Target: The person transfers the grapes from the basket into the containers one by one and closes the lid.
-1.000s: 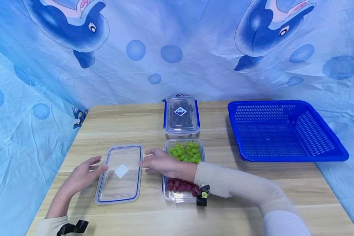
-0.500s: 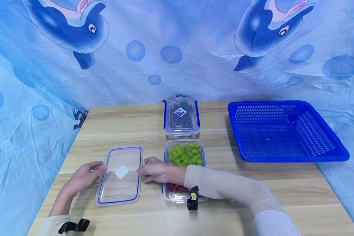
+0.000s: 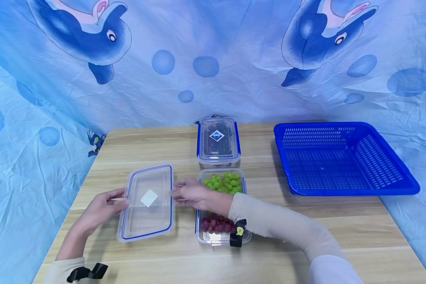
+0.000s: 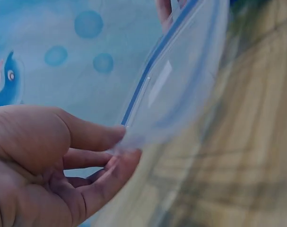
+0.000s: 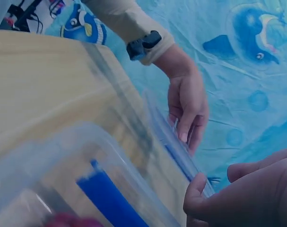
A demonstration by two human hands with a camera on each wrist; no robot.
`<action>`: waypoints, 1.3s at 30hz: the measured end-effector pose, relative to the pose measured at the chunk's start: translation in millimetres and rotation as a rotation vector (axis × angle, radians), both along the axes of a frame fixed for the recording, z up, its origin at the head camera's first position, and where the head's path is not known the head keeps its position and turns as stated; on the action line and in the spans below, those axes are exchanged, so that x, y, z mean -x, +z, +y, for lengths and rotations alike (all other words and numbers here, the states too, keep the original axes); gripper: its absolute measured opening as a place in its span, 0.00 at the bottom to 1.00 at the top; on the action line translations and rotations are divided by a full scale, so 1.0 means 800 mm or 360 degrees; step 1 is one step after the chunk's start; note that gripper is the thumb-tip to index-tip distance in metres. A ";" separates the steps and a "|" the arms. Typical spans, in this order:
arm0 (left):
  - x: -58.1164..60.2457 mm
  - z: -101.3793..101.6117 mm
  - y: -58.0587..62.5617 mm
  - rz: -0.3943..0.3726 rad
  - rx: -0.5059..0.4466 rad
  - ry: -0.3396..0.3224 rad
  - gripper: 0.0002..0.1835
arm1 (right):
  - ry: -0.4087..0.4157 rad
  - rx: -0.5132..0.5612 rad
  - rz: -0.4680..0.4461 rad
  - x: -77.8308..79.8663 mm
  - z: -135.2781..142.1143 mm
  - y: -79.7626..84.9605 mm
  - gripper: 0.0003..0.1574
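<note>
A clear plastic lid (image 3: 147,215) with a blue seal and a white diamond label is raised and tilted above the table, its right side higher. My left hand (image 3: 104,209) pinches its left edge between thumb and fingers, as the left wrist view shows with the lid (image 4: 176,94). The right edge is pinched by my right hand (image 3: 193,194); in the right wrist view the thumb (image 5: 196,194) lies against that edge. Under my right forearm stands a clear container (image 3: 213,238) holding green grapes (image 3: 221,182) and red grapes (image 3: 216,224), partly hidden by the arm.
Behind the open container stands a lidded one (image 3: 219,148) with blue side clips and dark fruit inside. A blue perforated basket (image 3: 348,189) sits at the right back of the wooden table (image 3: 269,260). A blue dolphin-print sheet (image 3: 248,98) hangs behind.
The lid lay flat on the table before; now both hands hold it and it has come up, right side higher. My right hand closed on its edge. Container and basket stay put.
</note>
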State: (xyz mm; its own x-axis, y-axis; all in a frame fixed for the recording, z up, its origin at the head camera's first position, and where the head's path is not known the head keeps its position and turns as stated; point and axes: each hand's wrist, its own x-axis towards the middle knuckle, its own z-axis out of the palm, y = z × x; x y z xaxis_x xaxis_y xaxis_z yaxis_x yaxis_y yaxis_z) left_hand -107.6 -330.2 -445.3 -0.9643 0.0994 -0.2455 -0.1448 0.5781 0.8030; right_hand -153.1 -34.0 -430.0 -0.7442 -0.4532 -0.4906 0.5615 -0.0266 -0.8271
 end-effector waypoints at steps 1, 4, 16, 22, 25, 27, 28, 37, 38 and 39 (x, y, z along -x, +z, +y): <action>0.001 0.004 0.004 0.0000 -0.0038 0.0001 0.37 | -0.0011 -0.0003 0.0016 0.001 0.006 0.004 0.37; 0.005 0.021 0.018 -0.0014 -0.0183 0.0007 0.41 | -0.0045 -0.0007 0.0044 0.004 0.027 0.017 0.37; 0.042 0.105 0.055 0.0083 -0.0381 -0.0190 0.43 | -0.0110 0.0052 0.0301 0.024 0.128 0.050 0.36; 0.066 0.147 0.060 0.0147 -0.0473 -0.0231 0.39 | -0.0177 0.0009 0.0423 0.031 0.171 0.057 0.36; 0.078 0.167 0.063 0.0200 -0.0517 -0.0238 0.37 | -0.0218 -0.0032 0.0516 0.034 0.189 0.059 0.36; 0.086 0.179 0.066 0.0234 -0.0583 -0.0239 0.36 | -0.0238 -0.0048 0.0583 0.038 0.201 0.060 0.36; 0.090 0.184 0.067 0.0251 -0.0601 -0.0236 0.35 | -0.0247 -0.0053 0.0615 0.039 0.206 0.061 0.36; 0.120 0.226 0.069 0.0410 -0.0799 -0.0230 0.32 | -0.0425 -0.0277 0.0831 0.056 0.240 0.066 0.34; 0.124 0.229 0.069 0.0419 -0.0815 -0.0234 0.31 | -0.0434 -0.0308 0.0867 0.057 0.243 0.067 0.33; 0.127 0.232 0.068 0.0431 -0.0825 -0.0238 0.31 | -0.0440 -0.0329 0.0905 0.059 0.245 0.069 0.32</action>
